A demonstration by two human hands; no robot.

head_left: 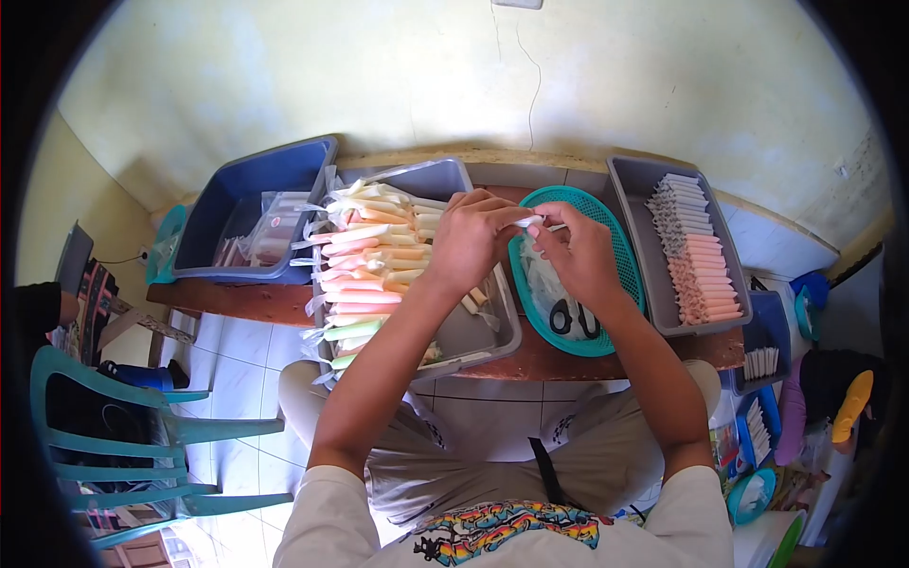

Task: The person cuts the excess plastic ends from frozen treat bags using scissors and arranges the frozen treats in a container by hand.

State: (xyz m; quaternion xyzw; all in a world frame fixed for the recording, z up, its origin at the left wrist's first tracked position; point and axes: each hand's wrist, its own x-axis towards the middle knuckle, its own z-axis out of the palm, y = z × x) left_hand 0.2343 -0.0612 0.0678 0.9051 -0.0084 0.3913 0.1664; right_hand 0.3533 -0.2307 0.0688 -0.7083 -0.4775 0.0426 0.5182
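Note:
My left hand [472, 239] and my right hand [576, 254] meet above the teal basket, fingers pinched on a small white piece [528, 221]. It looks like thin wrapping, but most of it is hidden by the fingers. Below my right hand, the teal basket [625, 237] holds crumpled see-through plastic [543, 284] and black-handled scissors [573, 318]. Under my left forearm, a grey tray [507, 327] is piled with plastic-wrapped, tube-shaped sticks [365, 275] in yellow, orange, pink and green.
To the right, another grey tray [653, 308] holds rows of white and pink wrapped sticks [696, 251]. A dark blue bin [213, 208] with plastic packs stands at left. The trays rest on a brown bench [237, 301] against the wall. A green chair [114, 445] is at lower left.

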